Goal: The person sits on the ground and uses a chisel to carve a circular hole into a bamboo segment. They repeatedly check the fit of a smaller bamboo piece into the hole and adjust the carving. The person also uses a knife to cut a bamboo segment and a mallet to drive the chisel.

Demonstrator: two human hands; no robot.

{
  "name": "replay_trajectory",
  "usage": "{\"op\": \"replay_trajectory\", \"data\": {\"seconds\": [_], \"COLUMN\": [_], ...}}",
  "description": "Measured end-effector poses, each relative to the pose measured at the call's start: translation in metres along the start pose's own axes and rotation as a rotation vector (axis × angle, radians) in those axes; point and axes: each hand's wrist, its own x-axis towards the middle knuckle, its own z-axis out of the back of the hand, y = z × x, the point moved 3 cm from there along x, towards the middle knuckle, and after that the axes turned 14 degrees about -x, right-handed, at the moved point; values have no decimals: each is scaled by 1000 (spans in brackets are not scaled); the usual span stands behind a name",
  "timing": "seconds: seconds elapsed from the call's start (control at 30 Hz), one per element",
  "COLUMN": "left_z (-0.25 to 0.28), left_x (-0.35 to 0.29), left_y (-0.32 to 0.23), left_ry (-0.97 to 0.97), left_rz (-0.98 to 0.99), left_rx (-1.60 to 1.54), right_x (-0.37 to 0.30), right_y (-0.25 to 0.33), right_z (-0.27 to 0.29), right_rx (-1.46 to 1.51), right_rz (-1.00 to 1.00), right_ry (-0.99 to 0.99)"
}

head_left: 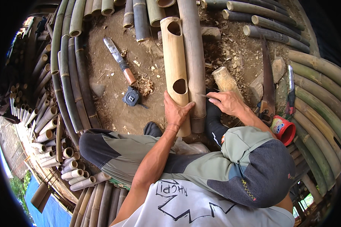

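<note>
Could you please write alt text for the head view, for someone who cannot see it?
A left hand rests on a pale bamboo tube with two holes, beside a darker pole; the right hand holds a thin tool. A knife and tape measure lie left, a saw and red tub right, with bamboo poles around.

Soft daylight gives me a crisp holed bamboo tube (pixel 174 56) near centre; glare bleaches the cut bamboo (pixel 44 136) towards nine o'clock, fisheye distortion bows the poles (pixel 316 77) at three, and black vignetting rings everything.
</note>
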Motion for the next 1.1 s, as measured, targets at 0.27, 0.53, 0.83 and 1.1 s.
{"op": "replay_trajectory", "data": {"seconds": [0.27, 0.53, 0.83, 1.1], "left_z": [-2, 7, 2, 3], "left_x": [0, -3, 3, 8], "left_y": [0, -11, -20, -19], "left_ry": [1, 0, 19, 71], "left_rz": [12, 67, 103, 233], "left_rx": [10, 23, 62, 81], "right_x": [-1, -12, 150, 217], "right_y": [3, -23, -66, -91], "right_z": [8, 88, 135, 135], "right_rx": [-127, -84, 123, 53], "right_rz": [-26, -201, -24, 60], "right_ry": [33, 94, -208, -103]}}
